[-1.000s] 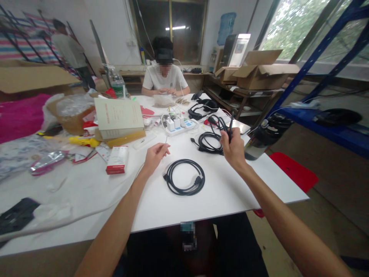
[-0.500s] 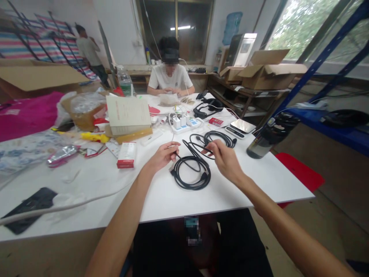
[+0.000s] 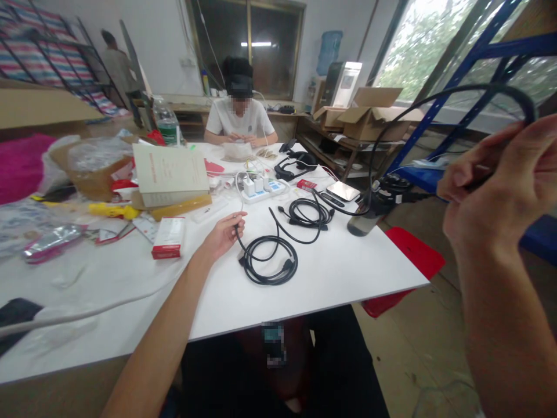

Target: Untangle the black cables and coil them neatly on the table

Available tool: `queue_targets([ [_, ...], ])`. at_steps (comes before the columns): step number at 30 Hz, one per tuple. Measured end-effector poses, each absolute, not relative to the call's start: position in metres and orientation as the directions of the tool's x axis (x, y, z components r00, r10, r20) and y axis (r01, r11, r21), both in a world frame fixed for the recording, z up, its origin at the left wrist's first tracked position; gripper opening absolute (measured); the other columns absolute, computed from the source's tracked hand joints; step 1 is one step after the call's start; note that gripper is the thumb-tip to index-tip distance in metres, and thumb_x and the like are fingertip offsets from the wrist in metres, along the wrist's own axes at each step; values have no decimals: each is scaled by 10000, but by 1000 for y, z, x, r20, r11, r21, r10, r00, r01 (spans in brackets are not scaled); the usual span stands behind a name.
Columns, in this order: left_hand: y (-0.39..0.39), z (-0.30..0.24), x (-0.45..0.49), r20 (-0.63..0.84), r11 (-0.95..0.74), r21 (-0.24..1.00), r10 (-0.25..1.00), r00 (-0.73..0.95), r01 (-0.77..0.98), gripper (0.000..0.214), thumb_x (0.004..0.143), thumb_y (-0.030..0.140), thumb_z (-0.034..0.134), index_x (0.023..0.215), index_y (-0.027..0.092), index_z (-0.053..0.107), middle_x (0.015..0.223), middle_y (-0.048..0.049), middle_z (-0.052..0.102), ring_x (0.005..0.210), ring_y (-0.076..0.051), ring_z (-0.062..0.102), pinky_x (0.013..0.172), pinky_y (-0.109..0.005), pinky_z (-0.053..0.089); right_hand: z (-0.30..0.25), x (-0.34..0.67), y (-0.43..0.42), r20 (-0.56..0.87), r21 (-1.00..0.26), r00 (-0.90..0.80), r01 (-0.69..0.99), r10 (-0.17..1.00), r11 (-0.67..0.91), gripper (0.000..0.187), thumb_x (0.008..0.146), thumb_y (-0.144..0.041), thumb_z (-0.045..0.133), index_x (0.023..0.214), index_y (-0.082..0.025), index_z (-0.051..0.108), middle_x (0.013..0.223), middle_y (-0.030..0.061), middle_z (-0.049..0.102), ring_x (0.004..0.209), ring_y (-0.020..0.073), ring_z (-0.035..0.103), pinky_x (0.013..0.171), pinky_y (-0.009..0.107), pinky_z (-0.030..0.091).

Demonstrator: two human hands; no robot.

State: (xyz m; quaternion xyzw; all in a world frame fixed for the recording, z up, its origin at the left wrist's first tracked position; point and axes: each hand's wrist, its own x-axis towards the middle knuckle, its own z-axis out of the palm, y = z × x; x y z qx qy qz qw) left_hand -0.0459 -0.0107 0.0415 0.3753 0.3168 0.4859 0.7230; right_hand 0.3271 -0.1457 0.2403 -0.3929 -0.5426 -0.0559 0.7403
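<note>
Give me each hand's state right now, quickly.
Left hand: closed, fingertips pinching a black cable above the table.
Right hand: closed, raised, gripping a stretch of black cable that arcs up from the table.

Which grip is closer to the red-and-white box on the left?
Left. The left grip is just to the right of the red-and-white box; the right grip is raised, much farther off to the right.

Nothing is legible: print on the cream cardboard (image 3: 172, 174) and red-and-white box (image 3: 169, 237) is too blurred.
</note>
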Motion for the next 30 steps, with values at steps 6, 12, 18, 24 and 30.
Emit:
queue_targets([
  [6,-9,36,-47,-74,227,883,932,355,-411,344,802,259,860,1117,146,776,816,-23,622,655,-88,540,531,-180,436,241,320,-153,876,-467,384,530,291,708,360,1041,-613,585,918,-294,698,633,-41,447,483,105,429,443,303,245],
  [12,-9,32,-44,-85,245,890,917,389,-384,335,849,280,842,1147,135,792,892,-58,696,696,-103,593,592,-208,501,179,275,-152,838,-479,62,559,542,677,344,1140,-466,445,931,-247,610,682,-15,560,531,121,490,476,292,355],
  [18,-2,20,-39,-167,321,849,916,364,-420,379,960,449,771,1132,111,782,1237,-180,776,1042,-220,760,938,-310,610,66,205,-137,525,-292,-539,613,659,734,207,1126,-305,452,1133,-220,641,1167,120,704,1018,225,666,857,370,547],
  [24,-4,14,-38,-109,305,887,868,484,-347,537,817,167,889,1327,144,720,1322,-179,765,1174,-258,764,1041,-345,580,12,166,-123,370,-150,-593,722,715,676,309,1103,-466,521,1112,-174,623,1035,114,724,949,277,673,875,436,514],
  [30,-3,21,-36,-81,264,904,878,472,-337,522,799,106,835,1313,134,750,1400,-166,737,1230,-245,732,1086,-326,543,25,165,-108,265,-23,-662,723,701,691,445,1109,-562,461,1084,-155,640,1038,115,724,946,251,687,865,388,477],
])
